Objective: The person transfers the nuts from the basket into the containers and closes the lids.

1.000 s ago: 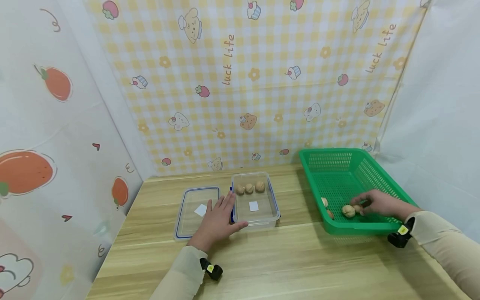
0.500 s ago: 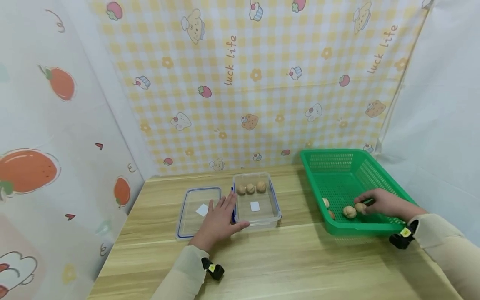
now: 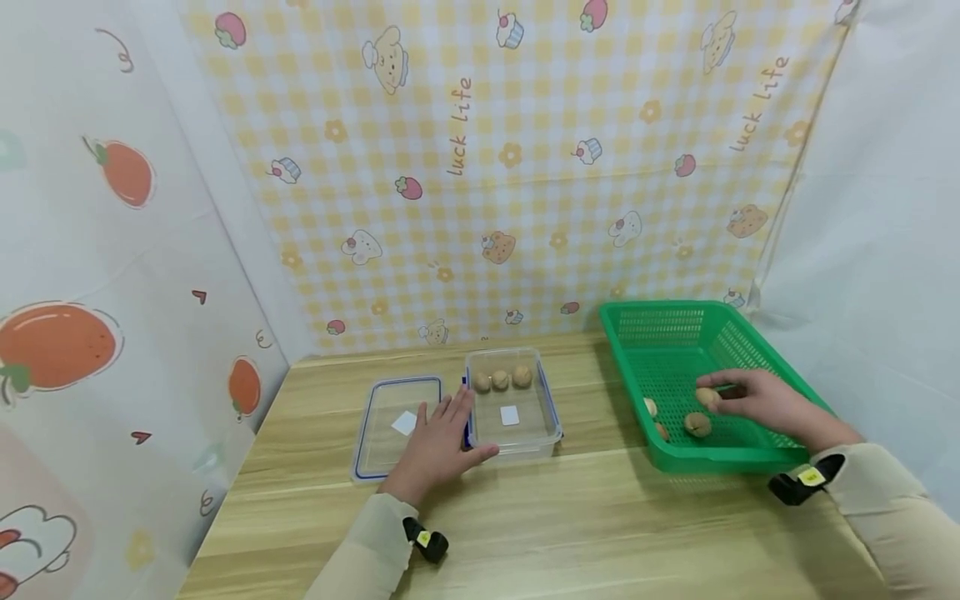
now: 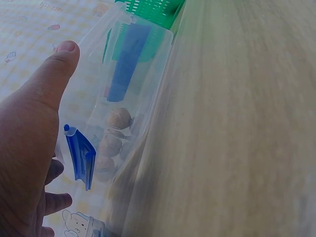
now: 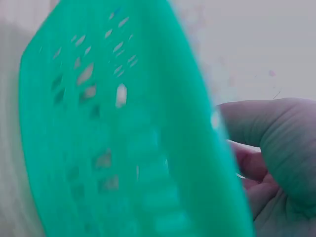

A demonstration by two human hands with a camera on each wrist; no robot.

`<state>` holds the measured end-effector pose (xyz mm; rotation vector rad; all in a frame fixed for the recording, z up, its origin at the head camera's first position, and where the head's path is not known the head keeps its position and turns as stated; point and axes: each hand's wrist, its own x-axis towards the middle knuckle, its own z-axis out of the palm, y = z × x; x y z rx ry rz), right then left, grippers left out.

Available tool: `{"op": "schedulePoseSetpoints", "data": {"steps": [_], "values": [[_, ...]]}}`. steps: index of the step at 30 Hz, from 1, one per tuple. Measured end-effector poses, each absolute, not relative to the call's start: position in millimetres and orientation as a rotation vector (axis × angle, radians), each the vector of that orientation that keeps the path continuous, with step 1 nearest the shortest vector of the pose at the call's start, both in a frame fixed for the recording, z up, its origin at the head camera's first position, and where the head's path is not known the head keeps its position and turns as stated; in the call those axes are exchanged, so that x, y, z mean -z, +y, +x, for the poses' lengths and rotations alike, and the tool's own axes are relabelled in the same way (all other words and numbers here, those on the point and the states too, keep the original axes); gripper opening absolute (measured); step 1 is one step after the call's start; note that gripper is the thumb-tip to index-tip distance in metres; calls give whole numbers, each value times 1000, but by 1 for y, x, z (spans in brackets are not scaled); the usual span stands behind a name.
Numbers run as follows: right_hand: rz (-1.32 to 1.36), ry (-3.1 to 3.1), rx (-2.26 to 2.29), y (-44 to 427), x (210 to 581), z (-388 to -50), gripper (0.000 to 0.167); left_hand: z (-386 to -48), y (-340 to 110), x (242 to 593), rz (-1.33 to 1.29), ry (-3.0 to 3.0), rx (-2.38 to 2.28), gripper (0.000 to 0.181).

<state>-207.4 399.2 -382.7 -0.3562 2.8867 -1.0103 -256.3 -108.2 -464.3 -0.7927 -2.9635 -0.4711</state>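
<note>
My right hand (image 3: 765,404) pinches a walnut (image 3: 707,397) between thumb and fingers, above the floor of the green basket (image 3: 738,457). Below it lies another walnut (image 3: 697,425). Two more roundish things, one pale (image 3: 650,407) and one reddish-brown (image 3: 662,431), are partly hidden by the basket's left wall. With fingers spread and straight, my left hand (image 3: 435,450) rests at the left side of a clear plastic box (image 3: 528,446). Three walnuts (image 3: 500,380) sit in a row along the box's far end. The basket wall hides the held walnut in the right wrist view.
Left of the box, a clear lid with a blue seal (image 3: 382,385) lies flat on the wooden table (image 3: 570,525), partly under my left hand. A blue latch (image 4: 81,155) sticks out from the box's side. A checked cloth (image 3: 555,200) hangs behind.
My right hand has lifted the walnut off the basket floor and moved it slightly left and up, past the other walnut. My left hand stays at the box.
</note>
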Motion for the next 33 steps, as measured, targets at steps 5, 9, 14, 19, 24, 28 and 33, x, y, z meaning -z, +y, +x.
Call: {"op": "schedulePoseSetpoints", "data": {"steps": [5,9,14,19,24,28,33], "values": [[-362,2915,1131,380,382,-206,50,-255,-108,464,-796,-2974,477,107],[-347,2908,1200,361,379,-207,53,-255,-108,464,-797,-2970,482,106],[-346,2923,1248,337,372,-209,53,-254,-108,464,-798,-2962,492,106],[-358,2904,1313,317,367,-213,52,-253,-108,463,-794,-2959,498,105],[-324,2840,1431,296,366,-219,53,-253,-108,461,-790,-2967,479,106],[-291,2787,1524,277,367,-224,54,-253,-108,459,-788,-2972,486,106],[-283,2728,1611,249,367,-229,51,-254,-108,458,-785,-2985,484,107]]}}
